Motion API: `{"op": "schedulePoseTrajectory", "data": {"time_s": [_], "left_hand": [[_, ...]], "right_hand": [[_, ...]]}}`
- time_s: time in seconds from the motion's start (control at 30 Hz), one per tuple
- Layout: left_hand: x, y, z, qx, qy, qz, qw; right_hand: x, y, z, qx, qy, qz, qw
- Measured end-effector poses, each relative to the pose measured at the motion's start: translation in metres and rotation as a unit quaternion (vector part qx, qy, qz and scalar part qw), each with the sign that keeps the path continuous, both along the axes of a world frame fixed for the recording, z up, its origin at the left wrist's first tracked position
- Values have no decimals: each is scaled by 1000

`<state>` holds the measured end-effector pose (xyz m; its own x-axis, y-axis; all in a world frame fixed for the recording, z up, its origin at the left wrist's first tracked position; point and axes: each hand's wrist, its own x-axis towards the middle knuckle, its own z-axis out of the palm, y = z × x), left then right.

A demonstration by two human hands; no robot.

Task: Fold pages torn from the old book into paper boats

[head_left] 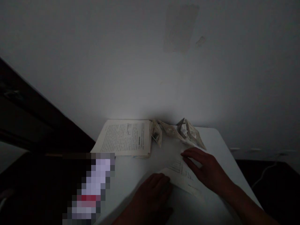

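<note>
A folded sheet of printed paper (181,176) lies on the white table in front of me, blurred in the dim light. My left hand (152,193) is closed at its left edge, with curled fingers touching the paper and the thumb hidden in shadow. At the paper's upper end, my right hand (203,167) has thumb and forefinger pinched together on what looks like its corner. Beyond the hands, by the wall, stand several folded paper boats (187,129). A stack of printed pages (124,137) lies left of them.
The white table (126,175) has its back edge against a grey wall (117,62). A pixelated pale patch (93,187) covers the table's left side. A dark door (35,118) is at the left, and a pale cable (264,172) hangs at the right.
</note>
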<state>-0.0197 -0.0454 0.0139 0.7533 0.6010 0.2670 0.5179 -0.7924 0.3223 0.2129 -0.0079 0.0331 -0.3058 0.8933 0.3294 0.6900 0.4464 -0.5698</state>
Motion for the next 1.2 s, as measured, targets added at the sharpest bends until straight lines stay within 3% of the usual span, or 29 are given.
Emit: {"op": "schedulePoseTrajectory", "data": {"time_s": [0.07, 0.17, 0.3, 0.53, 0.63, 0.83, 1.0, 1.2], "left_hand": [[5, -6, -8, 17, 16, 10, 1000], [11, -13, -21, 42, 35, 25, 998], [14, -16, -28, 68, 44, 60, 995], [25, -12, -30, 107, 62, 140, 982], [32, -11, -34, 106, 72, 162, 978], [36, -16, -44, 154, 58, 181, 970], [37, -22, -50, 162, 54, 192, 966], [36, -21, -46, 123, 56, 190, 973]], "right_hand": [[9, -29, -10, 2, -25, -37, 999], [9, -66, -36, 10, -76, -32, 997], [5, -74, -58, 5, -111, -27, 993], [-3, -36, -43, 32, -130, -5, 991], [-18, -42, -49, 49, -158, -12, 986], [-36, -73, -70, 63, -246, -93, 963], [-41, -76, -68, 52, -242, -120, 961], [-39, -77, -68, 31, -260, -106, 959]]}}
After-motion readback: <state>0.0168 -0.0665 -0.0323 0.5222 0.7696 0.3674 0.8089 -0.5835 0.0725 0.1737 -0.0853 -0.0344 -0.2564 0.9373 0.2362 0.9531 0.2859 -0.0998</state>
